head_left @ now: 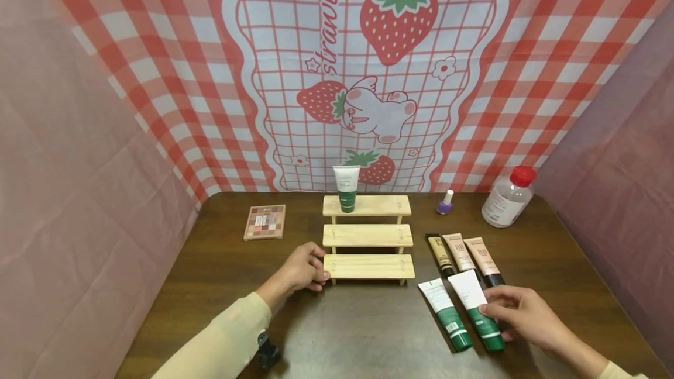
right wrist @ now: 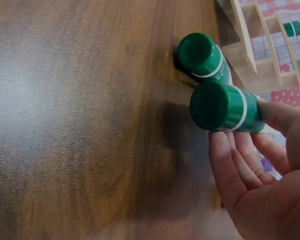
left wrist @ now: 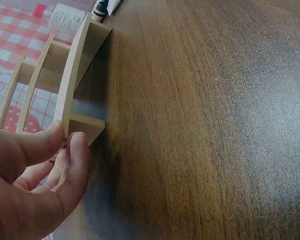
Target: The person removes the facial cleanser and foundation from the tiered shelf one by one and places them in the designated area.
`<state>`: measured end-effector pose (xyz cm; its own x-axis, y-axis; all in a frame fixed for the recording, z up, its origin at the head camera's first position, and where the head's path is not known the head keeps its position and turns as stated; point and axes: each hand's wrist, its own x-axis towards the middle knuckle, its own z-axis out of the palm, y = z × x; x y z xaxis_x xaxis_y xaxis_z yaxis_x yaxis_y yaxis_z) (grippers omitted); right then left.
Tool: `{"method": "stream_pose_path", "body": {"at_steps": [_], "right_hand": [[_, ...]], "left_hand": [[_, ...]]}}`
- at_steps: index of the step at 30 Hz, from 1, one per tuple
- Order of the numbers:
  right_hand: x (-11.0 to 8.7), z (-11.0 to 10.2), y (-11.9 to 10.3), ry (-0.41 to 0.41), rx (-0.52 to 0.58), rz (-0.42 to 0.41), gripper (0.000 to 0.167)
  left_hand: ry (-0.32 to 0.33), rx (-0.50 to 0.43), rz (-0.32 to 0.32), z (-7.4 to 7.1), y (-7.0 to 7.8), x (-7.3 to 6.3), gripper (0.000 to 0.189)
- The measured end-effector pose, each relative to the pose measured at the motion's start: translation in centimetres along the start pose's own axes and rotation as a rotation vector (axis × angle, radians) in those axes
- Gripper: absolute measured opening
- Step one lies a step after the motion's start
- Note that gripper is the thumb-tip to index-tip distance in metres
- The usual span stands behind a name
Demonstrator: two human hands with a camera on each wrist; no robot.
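My left hand point(head_left: 304, 268) pinches the left end of the lowest step of a three-step wooden display rack point(head_left: 368, 266), thumb on top and fingers beneath. With my right hand point(head_left: 526, 316) I grip a white-and-green squeeze tube point(head_left: 470, 290) between thumb and fingers. In the right wrist view its green cap point(right wrist: 210, 106) faces the camera, and a shadow lies on the table below. A similar tube point(head_left: 441, 303) lies just left of it, cap toward me. On the rack's top step stands another white-and-green tube point(head_left: 347, 186), upright on its cap.
Beyond the right hand lie two pink BB cream tubes point(head_left: 460, 250) and a yellowish tube with black ends point(head_left: 439, 252). Purple nail polish point(head_left: 444, 206) and a red-capped clear bottle point(head_left: 508, 200) stand at the back right. An eyeshadow palette point(head_left: 265, 222) lies left of the rack.
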<state>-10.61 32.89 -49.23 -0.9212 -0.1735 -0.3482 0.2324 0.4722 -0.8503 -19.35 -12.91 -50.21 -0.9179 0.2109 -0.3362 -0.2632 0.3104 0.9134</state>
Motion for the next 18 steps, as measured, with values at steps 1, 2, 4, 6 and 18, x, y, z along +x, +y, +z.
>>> {"method": "stream_pose_path", "body": {"at_steps": [1,2,4,6,18], "right_hand": [[0.0,0.0,0.1,-0.003,-0.004,0.005,0.054],[-0.1,0.0,0.2,-0.007,-0.003,0.011,0.054],[-0.1,0.0,0.3,-0.015,0.004,0.020,0.053],[-0.2,0.0,0.4,-0.024,0.014,0.025,0.052],[-0.2,-0.1,1.3,-0.070,0.056,0.009,0.049]], "left_hand": [[0.000,0.000,0.000,0.0,0.0,0.0,0.045],[0.001,0.000,0.000,0.0,0.0,0.0,0.044],[0.002,0.001,0.000,0.0,0.0,-0.1,0.045],[0.002,0.001,0.003,0.0,0.0,-0.1,0.045],[-0.002,0.004,0.007,0.0,0.1,-0.2,0.044]]}}
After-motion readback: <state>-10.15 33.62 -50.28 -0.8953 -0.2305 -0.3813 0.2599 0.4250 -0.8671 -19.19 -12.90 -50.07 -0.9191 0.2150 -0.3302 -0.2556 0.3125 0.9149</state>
